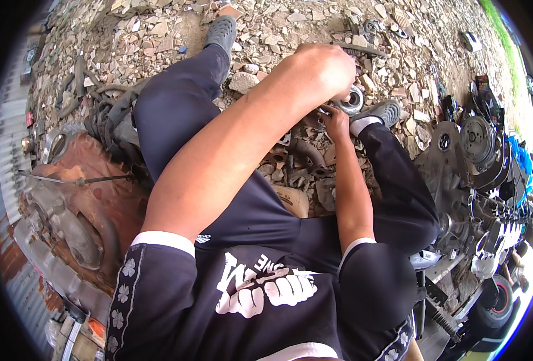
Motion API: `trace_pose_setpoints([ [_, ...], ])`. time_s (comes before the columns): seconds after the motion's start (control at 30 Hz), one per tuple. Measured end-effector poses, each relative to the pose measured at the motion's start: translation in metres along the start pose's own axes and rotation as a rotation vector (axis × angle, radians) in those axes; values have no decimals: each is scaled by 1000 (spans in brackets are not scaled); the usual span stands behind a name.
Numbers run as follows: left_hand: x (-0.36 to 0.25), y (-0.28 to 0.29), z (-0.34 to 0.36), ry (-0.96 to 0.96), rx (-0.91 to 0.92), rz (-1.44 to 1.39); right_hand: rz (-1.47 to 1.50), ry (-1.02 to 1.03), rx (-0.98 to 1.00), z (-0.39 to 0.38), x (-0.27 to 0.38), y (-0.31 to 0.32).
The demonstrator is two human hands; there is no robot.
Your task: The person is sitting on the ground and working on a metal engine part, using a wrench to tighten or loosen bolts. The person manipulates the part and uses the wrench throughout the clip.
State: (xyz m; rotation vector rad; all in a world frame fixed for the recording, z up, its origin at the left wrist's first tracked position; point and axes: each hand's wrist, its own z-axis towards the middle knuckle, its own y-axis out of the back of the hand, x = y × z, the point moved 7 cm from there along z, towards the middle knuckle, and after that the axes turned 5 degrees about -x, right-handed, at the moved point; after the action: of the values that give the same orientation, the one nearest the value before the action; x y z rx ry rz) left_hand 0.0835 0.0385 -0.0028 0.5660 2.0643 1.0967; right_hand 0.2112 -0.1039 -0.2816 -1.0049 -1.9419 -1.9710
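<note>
I sit on the ground with my knees apart. My left hand (323, 71) is closed in a fist over a round grey metal part (355, 101) lying between my feet. Its palm side is hidden, so how much of the part it grips is unclear. Just below it, my right hand (337, 121) pinches a small shiny metal piece (323, 111) against the same part. Rusty curved pipes (307, 155) lie on the ground directly under both hands.
Broken stone rubble (278, 30) covers the ground ahead. A rusty engine casing (80, 198) and black hoses (107, 114) lie at my left. Metal discs and machine parts (476, 139) are piled at my right, with a red-rimmed wheel (496, 299) lower right.
</note>
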Motion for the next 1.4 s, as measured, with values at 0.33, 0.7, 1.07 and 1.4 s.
trace_pose_setpoints([
  [0.33,-4,2,2,61,96,47,-186,-111,36,-22,49,-4],
  [0.7,-9,13,-9,18,31,6,-28,-143,-49,-34,91,-16],
  [1.07,-4,-3,1,25,66,44,-32,172,139,-1,35,-11],
  [1.4,-1,-1,6,16,25,73,-88,-294,-108,-5,11,12],
])
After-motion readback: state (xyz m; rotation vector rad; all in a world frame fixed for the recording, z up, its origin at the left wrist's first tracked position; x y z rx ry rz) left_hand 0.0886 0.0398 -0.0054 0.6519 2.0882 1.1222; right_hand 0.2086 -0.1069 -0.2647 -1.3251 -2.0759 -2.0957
